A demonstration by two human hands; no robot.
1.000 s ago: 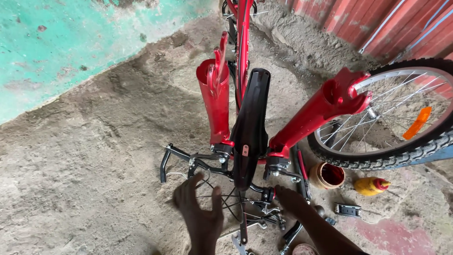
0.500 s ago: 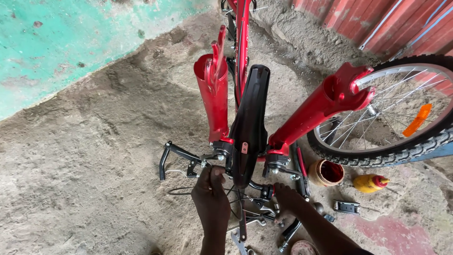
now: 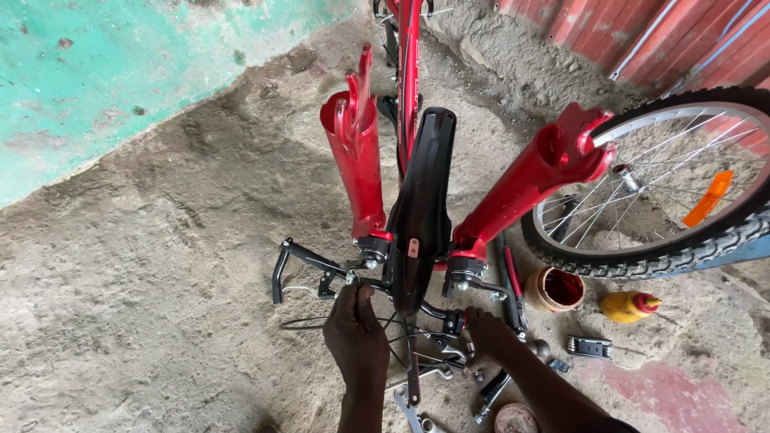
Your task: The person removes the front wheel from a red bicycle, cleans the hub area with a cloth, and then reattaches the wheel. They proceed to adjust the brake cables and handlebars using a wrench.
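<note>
I have the red bicycle suspension fork (image 3: 357,152) upside down on the concrete floor (image 3: 160,265), black mudguard (image 3: 421,200) between its legs. My left hand (image 3: 355,335) pinches the brake cable end (image 3: 353,278) at the near-left arm; right hand (image 3: 488,335) grips the handlebar, fingers curled shut. Best to steady the bar, feed the cable straight.

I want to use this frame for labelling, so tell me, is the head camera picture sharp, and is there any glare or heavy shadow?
Head view: sharp on the red fork and black mudguard; soft even daylight, no glare; both hands, left and right, look dark but unblurred; wide-angle bending at the edges.
</note>
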